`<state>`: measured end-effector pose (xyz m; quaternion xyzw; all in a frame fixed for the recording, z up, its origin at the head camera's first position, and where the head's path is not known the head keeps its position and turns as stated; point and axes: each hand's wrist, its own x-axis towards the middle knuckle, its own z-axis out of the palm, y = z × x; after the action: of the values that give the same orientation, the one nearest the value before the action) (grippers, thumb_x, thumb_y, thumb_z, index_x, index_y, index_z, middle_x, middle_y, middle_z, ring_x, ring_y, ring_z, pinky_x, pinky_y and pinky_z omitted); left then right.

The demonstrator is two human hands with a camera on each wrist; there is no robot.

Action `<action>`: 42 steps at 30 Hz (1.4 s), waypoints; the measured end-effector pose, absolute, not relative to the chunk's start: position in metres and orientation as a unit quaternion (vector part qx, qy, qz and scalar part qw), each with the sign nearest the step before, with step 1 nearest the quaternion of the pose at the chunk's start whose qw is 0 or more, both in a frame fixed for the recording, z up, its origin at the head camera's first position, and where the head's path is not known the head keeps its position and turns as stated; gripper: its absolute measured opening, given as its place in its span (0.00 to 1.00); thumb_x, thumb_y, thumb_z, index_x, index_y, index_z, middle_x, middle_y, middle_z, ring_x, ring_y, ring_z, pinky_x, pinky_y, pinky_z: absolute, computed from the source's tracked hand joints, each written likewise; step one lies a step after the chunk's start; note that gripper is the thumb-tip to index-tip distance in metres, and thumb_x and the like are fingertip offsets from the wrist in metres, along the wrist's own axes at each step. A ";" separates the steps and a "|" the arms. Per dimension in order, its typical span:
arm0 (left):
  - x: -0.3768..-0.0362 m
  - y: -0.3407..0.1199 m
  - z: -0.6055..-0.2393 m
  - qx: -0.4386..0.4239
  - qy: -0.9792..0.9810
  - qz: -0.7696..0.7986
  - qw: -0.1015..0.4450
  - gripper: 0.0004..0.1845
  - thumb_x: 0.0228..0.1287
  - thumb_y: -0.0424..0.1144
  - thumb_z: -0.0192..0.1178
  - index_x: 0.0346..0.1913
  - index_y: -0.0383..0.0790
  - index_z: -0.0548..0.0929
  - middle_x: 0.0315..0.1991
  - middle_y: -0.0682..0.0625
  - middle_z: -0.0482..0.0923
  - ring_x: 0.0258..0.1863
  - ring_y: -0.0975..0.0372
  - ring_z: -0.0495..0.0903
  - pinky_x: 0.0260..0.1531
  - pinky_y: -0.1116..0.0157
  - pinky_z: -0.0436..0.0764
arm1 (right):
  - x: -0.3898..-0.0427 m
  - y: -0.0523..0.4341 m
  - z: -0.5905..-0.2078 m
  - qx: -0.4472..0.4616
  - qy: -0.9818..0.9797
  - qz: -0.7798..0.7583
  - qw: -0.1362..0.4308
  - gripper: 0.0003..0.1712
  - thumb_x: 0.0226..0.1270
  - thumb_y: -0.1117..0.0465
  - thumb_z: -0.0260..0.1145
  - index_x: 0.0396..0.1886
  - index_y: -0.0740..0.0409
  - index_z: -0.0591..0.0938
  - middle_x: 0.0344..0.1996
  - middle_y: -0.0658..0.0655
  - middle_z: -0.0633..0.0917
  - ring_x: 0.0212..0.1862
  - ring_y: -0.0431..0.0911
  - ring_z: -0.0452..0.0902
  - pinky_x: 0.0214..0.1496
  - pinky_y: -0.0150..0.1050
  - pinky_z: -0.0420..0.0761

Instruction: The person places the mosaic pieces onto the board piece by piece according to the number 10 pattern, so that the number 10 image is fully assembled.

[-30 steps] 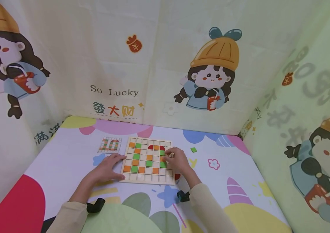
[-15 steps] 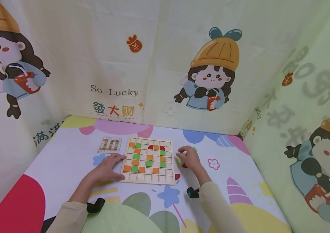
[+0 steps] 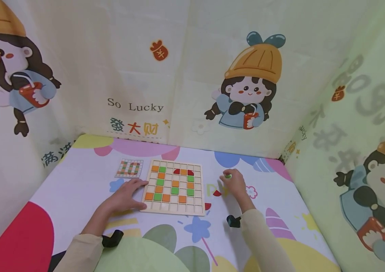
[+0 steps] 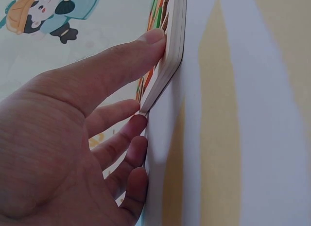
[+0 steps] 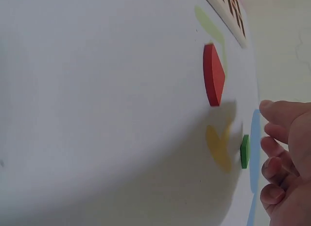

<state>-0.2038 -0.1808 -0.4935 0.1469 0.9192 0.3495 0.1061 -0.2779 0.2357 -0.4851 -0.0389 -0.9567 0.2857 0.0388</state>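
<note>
A wooden grid board (image 3: 175, 207) lies on the table, with orange and green squares and two red rounded pieces set in some of its cells. At its left side my left hand (image 3: 127, 195) is spread, thumb near the front corner and index finger at the edge. In the left wrist view the thumb (image 4: 121, 60) rests on the board's rim. Right of the board, my right hand (image 3: 235, 185) is close over a loose green tile (image 5: 245, 152). Its fingers are bent, and the right wrist view shows the tile on the table just short of the fingertips.
A small printed card (image 3: 129, 168) with a colored grid pattern lies beyond the board's left side. Loose red rounded pieces lie right of the board, one red piece (image 3: 217, 193) near my right hand and another red piece (image 3: 207, 206) by the board's edge. Patterned cloth walls (image 3: 185, 75) surround the table.
My right hand has moved away from the board's right side, rightward to the loose green tile. The left hand stays at the board's left edge.
</note>
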 end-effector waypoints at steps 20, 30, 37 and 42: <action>-0.204 -0.180 -0.495 0.149 0.920 0.346 0.104 0.45 0.46 0.51 0.75 0.69 0.46 0.69 0.69 0.41 0.62 0.65 0.43 0.62 0.61 0.40 0.67 | -0.292 0.255 -0.494 -0.104 -0.954 0.281 0.001 0.23 0.64 0.57 0.67 0.55 0.65 0.78 0.49 0.64 0.78 0.51 0.55 0.72 0.59 0.52 0.74; -0.205 -0.181 -0.496 0.147 0.921 0.347 0.103 0.45 0.46 0.51 0.75 0.69 0.47 0.69 0.69 0.42 0.62 0.66 0.44 0.62 0.62 0.41 0.67 | -0.296 0.254 -0.498 -0.111 -0.954 0.277 0.005 0.18 0.61 0.59 0.68 0.49 0.64 0.81 0.47 0.63 0.82 0.48 0.55 0.75 0.56 0.51 0.76; -0.204 -0.180 -0.495 0.152 0.922 0.341 0.101 0.45 0.46 0.51 0.75 0.69 0.45 0.69 0.68 0.41 0.63 0.65 0.43 0.63 0.61 0.40 0.67 | -0.294 0.251 -0.498 -0.118 -0.948 0.296 -0.008 0.19 0.61 0.59 0.69 0.49 0.63 0.81 0.47 0.63 0.81 0.48 0.54 0.75 0.56 0.49 0.77; -0.203 -0.180 -0.493 0.152 0.923 0.339 0.100 0.45 0.46 0.50 0.75 0.69 0.45 0.69 0.68 0.40 0.63 0.65 0.42 0.63 0.61 0.40 0.67 | -0.292 0.240 -0.497 -0.095 -0.950 0.298 0.000 0.19 0.59 0.57 0.70 0.48 0.62 0.82 0.46 0.61 0.82 0.47 0.53 0.74 0.56 0.48 0.78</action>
<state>-0.2031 -0.1798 -0.4926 0.1519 0.9229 0.3395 0.0997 -0.2917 0.2397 -0.4974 -0.0946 -0.9499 0.2980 0.0001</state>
